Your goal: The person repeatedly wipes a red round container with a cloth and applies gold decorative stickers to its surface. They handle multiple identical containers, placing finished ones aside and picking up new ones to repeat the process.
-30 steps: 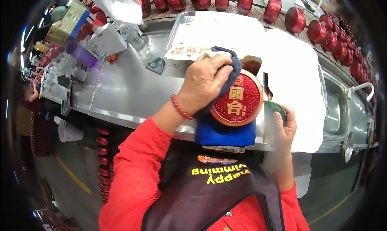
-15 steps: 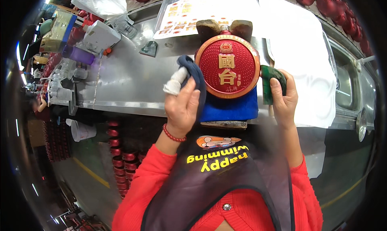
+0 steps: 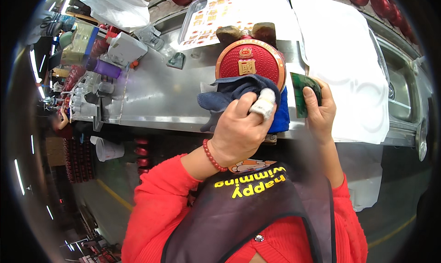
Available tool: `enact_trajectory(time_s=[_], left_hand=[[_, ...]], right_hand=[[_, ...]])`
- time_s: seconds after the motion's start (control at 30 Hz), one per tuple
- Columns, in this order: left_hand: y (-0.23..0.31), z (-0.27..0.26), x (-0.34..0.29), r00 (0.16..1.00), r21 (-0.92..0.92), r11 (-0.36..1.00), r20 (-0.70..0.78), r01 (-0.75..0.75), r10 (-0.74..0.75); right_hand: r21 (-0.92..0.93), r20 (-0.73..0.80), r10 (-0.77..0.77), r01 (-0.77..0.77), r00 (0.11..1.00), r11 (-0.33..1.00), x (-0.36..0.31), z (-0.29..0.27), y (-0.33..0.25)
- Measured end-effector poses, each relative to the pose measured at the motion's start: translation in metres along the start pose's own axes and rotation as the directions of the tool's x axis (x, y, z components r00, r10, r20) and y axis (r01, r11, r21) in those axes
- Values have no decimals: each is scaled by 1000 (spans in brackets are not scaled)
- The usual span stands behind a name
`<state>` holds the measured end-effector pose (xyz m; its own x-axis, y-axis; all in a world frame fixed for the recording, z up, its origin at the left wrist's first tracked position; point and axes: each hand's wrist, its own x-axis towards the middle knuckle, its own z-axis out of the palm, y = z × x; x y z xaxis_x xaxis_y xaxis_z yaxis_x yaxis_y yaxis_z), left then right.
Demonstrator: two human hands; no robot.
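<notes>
A round red bottle (image 3: 229, 66) with a gold rim and raised gold characters lies face up, its neck between two dark blocks (image 3: 264, 32) at the far side. Under its near part is a blue cloth pad (image 3: 282, 113). My left hand (image 3: 241, 127) grips a dark blue cloth (image 3: 243, 86) and presses it over the lower half of the bottle's face, hiding that part. White wrapping (image 3: 264, 106) covers one finger of this hand. Beside the bottle on the right, my right hand (image 3: 319, 107) is closed on a green translucent scraper (image 3: 301, 90), held upright and apart from the bottle.
Sheets of gold and red stickers (image 3: 216, 22) lie in a tray at the back. White paper (image 3: 342, 65) covers the right side, before a metal sink (image 3: 402, 95). On the left stand a purple cylinder (image 3: 104, 68) and a white box (image 3: 127, 48). Another scraper (image 3: 176, 60) lies on the steel table (image 3: 147, 88).
My left hand has moved right with the cloth, from beside the bottle onto its face. The right hand keeps the scraper at the bottle's right. The whole view has shifted slightly.
</notes>
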<state>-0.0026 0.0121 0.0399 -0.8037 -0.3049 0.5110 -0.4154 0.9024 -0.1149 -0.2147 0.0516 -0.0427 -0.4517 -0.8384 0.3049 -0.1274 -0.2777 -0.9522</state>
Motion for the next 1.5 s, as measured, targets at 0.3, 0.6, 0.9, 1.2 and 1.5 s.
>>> enact_trajectory(time_s=[0.3,0.6,0.9,1.2,1.5], left_hand=[[-1,-20,5,995,18,1000,100,-19,17],[-9,-4,12,995,-43,998,94,36,-32],[-7,-12,-12,988,-98,984,67,148,-142],[-10,-11,-12,983,-178,967,53,184,-178],[-8,-8,-13,985,-158,973,21,171,-170]], right_hand=[[14,1,35,-35,999,999,-4,-16,-9],[31,123,-8,4,992,999,-10,-4,-9],[-320,-41,-105,87,994,943,35,18,-31],[52,-56,71,-68,996,996,32,26,-19],[-98,46,6,-1,999,995,56,25,-20]])
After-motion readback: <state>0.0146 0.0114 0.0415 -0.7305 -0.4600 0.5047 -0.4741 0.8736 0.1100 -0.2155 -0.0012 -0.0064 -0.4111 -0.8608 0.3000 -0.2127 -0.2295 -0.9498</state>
